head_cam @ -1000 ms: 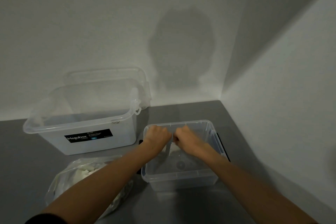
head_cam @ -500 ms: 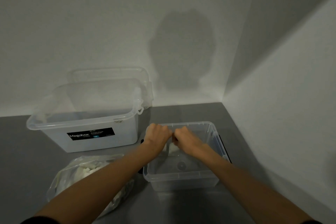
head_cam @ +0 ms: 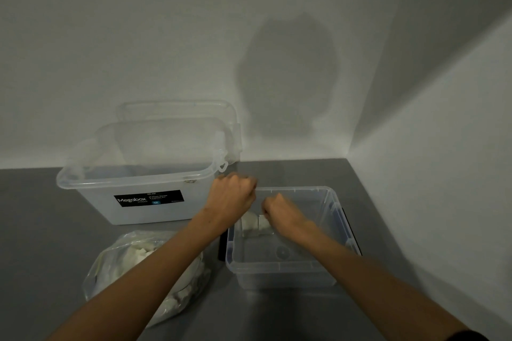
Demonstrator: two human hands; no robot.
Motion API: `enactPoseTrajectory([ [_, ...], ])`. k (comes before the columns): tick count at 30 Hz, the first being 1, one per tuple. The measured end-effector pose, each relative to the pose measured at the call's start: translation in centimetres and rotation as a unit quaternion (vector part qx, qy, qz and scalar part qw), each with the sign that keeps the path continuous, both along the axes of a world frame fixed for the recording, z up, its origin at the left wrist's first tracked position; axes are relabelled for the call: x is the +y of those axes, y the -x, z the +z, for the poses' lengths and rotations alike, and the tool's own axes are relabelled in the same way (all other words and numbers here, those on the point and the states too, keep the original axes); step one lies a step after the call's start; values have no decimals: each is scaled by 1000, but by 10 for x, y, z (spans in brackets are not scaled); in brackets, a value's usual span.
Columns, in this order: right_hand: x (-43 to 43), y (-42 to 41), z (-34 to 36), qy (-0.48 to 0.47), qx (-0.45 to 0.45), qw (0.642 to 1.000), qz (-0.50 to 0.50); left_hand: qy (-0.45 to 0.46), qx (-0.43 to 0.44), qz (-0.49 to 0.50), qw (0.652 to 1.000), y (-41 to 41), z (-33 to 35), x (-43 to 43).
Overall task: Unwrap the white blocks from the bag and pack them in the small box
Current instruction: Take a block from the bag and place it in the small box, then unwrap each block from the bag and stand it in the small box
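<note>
Hovering over small box (head_cam: 285, 274) at 5 o'clock, left hand (head_cam: 231, 196) and right hand (head_cam: 284, 213) curled, hold unclear, white blocks (head_cam: 253, 223) inside between them, bag (head_cam: 119, 271) at 7 o'clock behind left forearm, big box (head_cam: 91, 202) at 9 o'clock.

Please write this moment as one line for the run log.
stage: unwrapping | left hand, right hand: curled over small box | white block: below them, grip hidden | bag: left of small box

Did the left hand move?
Yes. The left hand has pulled left and away from the right hand, over the far left corner of the small box.
</note>
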State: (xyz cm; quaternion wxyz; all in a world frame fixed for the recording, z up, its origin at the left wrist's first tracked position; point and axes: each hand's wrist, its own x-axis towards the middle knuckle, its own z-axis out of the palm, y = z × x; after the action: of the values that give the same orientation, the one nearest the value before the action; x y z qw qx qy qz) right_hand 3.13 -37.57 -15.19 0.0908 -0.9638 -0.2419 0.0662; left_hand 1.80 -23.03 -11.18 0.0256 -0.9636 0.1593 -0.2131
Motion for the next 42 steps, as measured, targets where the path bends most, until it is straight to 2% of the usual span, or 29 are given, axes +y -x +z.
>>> enactPoseTrajectory([
  [9,7,9,13,135,-67,988,45,90,4,10,996,14,-3,16],
  [19,3,17,45,101,-64,992,26,135,17,24,990,24,12,30],
  [23,10,26,80,31,-122,992,5,170,39,67,982,34,36,51],
  [27,37,37,109,-53,-149,987,26,194,108,115,968,53,53,81],
  [30,68,49,115,-85,-128,987,51,193,154,143,958,68,54,106],
  [37,141,82,79,-73,-39,988,134,197,332,136,912,101,20,170],
  [42,173,94,40,-42,15,990,136,200,367,148,896,115,-17,178],
])
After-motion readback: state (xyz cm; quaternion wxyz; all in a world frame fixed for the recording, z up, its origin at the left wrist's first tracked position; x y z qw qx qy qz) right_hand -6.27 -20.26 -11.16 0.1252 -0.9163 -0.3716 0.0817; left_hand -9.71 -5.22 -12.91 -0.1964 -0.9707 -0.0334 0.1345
